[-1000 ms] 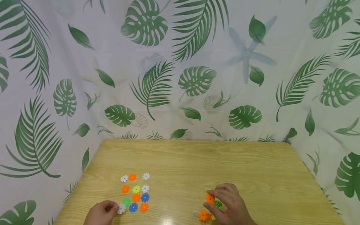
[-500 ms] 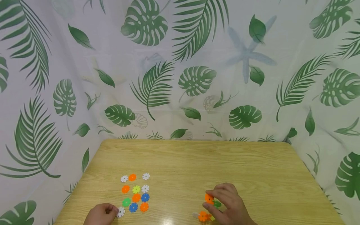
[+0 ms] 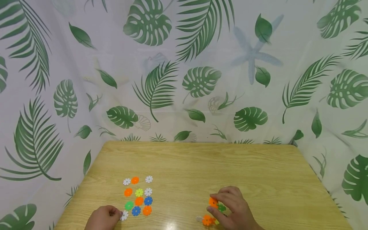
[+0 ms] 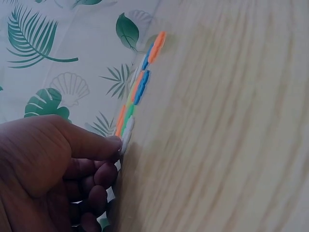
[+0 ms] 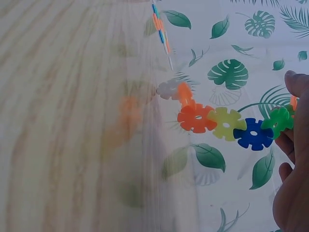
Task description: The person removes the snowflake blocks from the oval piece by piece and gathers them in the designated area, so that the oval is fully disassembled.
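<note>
At the lower left, my left hand (image 3: 103, 217) has thumb and forefinger at the near edge of a white notched building disc (image 3: 124, 215), which lies beside a green disc (image 3: 129, 205). The left wrist view shows the thumb tip over the edge of the white disc (image 4: 127, 135). On the right, my right hand (image 3: 237, 209) holds an orange disc (image 3: 213, 202) between thumb and fingers. From it runs a curved chain of linked discs: green (image 5: 278, 122), blue (image 5: 253, 134), yellow (image 5: 227, 124), orange (image 5: 197, 118), another orange, and white at the end.
Loose discs lie in rough rows on the wooden table (image 3: 201, 166), among them blue (image 3: 148, 200), yellow (image 3: 139, 192) and orange (image 3: 135, 180) ones. A leaf-printed cloth (image 3: 198, 95) hangs behind and along both sides of the table.
The white disc at my left fingertips has come slightly away from the green disc, toward me. My right hand and its chain have barely moved.
</note>
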The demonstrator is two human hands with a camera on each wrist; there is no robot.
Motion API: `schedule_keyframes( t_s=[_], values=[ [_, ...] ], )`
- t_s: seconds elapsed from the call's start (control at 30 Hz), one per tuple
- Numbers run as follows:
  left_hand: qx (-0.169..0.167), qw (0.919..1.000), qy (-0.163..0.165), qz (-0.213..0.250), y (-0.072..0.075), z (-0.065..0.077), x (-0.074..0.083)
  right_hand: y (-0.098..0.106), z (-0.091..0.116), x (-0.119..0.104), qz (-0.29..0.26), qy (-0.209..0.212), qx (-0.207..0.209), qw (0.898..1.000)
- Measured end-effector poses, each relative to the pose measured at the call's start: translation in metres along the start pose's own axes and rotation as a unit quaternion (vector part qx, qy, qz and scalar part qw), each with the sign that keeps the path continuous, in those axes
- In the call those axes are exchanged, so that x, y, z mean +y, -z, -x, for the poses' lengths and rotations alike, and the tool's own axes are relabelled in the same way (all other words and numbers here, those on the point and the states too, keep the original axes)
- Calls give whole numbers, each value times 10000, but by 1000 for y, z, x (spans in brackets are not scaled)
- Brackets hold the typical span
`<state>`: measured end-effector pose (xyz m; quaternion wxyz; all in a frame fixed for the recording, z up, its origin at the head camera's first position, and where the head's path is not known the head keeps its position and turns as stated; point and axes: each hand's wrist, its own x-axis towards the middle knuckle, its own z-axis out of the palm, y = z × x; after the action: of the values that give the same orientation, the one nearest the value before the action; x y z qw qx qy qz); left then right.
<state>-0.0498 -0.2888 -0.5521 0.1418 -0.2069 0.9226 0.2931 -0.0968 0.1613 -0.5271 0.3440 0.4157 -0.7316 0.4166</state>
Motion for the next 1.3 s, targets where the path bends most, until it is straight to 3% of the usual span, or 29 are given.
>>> schedule_keyframes(
  t_s=[0.4, 0.67, 0.8, 1.07, 1.3],
  values=[
    [157, 9995, -226, -138, 1, -1, 6, 2, 1, 1, 31, -108, -111, 9999],
    [650, 9934, -876, 347, -1, 14, 35, 1, -4, -4, -139, 101, -11, 9999],
    [669, 9872, -1284, 665, -7, 23, 52, 1, -12, -9, -251, 238, 123, 9993],
    [345, 9657, -2243, 1258, -22, 32, 81, 3, -28, -23, -408, 326, 223, 9984],
    [-215, 9255, -3536, 1341, -31, 33, 100, 2, -31, -26, -390, 362, 238, 9983]
  ],
)
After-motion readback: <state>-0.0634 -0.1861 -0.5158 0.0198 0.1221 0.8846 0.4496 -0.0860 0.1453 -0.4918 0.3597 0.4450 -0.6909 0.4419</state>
